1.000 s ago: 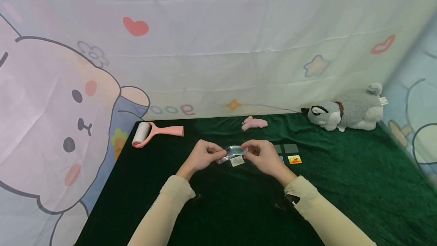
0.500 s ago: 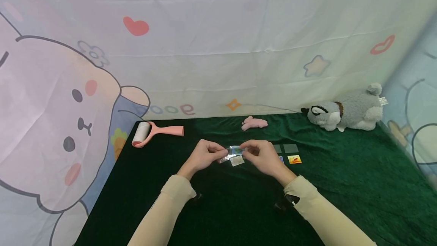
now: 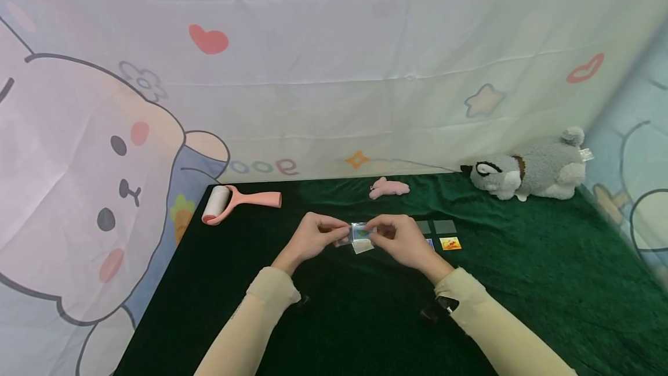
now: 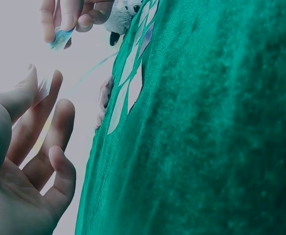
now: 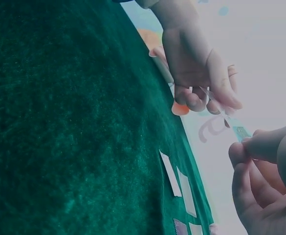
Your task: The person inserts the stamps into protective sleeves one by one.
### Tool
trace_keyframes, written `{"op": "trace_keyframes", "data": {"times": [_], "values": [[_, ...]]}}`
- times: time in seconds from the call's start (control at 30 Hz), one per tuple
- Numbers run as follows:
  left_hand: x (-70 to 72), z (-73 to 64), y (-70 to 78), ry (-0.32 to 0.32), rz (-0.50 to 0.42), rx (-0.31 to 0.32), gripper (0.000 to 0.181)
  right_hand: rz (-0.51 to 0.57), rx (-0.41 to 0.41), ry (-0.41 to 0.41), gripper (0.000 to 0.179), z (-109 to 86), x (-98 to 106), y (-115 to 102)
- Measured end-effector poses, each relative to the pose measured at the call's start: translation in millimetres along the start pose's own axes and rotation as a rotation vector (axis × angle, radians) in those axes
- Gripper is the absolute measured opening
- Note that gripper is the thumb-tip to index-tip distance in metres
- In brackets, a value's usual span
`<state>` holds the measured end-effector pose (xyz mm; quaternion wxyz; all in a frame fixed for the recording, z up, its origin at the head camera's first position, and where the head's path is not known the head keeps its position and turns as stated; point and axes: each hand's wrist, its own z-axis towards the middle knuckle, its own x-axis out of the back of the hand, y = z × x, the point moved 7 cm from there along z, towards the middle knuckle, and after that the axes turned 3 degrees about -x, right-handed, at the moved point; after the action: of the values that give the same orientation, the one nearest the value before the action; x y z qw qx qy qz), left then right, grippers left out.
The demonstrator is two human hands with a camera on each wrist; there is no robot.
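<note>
Over the green cloth, my left hand (image 3: 314, 238) pinches a small clear plastic sleeve (image 4: 44, 92) between thumb and forefinger. My right hand (image 3: 403, 238) pinches a small blue and green picture stamp (image 3: 360, 231) by its right side. In the head view the stamp overlaps the sleeve's right end. The thumb and fingers of each hand hide part of what it holds. Just below them a whitish paper piece (image 3: 362, 246) lies on the cloth. Beside the right hand are an orange-yellow stamp (image 3: 450, 243), a blue-edged piece (image 3: 430, 244) and two grey rectangles, one of them nearer (image 3: 424, 227).
A pink lint roller (image 3: 256, 199) lies at the back left. Near the back edge rests a small pink plush toy (image 3: 388, 188), with a grey plush penguin (image 3: 545, 173) at the back right. A printed curtain (image 3: 334, 103) hangs behind the green-covered table (image 3: 355, 318).
The stamp has shifted slightly left, towards the left hand. The left fingertips have moved a little right along with the sleeve, and the gap between the hands is slightly narrower.
</note>
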<state>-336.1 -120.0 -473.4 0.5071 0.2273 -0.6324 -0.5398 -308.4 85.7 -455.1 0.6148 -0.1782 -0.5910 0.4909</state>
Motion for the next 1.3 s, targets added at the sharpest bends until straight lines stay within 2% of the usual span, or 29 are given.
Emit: {"op": "trace_keyframes", "data": {"times": [0.43,0.77,0.97,1.1,1.2,1.3], "values": [[-4.6,0.9,10.2,-0.006,0.052,-0.129,0.019,0.05,-0.004,-0.025,0.014,0.6,-3,0],[-9.8,1.0,21.3,-0.03,0.167,-0.196,0.023,0.048,0.021,-0.028,0.013,1.6,-2,0],[-13.8,0.5,29.1,-0.058,0.282,-0.237,0.034,0.072,0.03,-0.026,0.013,1.6,-1,0],[-16.8,-1.4,36.2,-0.063,0.436,-0.237,0.044,0.084,0.02,-0.035,0.014,1.3,-1,0],[-17.9,-2.3,40.0,-0.057,0.566,-0.223,0.045,0.098,0.008,-0.05,0.014,1.3,-1,1],[-18.6,-2.5,42.2,-0.053,0.629,-0.205,0.044,0.1,-0.008,-0.058,0.013,1.6,-1,1]]}}
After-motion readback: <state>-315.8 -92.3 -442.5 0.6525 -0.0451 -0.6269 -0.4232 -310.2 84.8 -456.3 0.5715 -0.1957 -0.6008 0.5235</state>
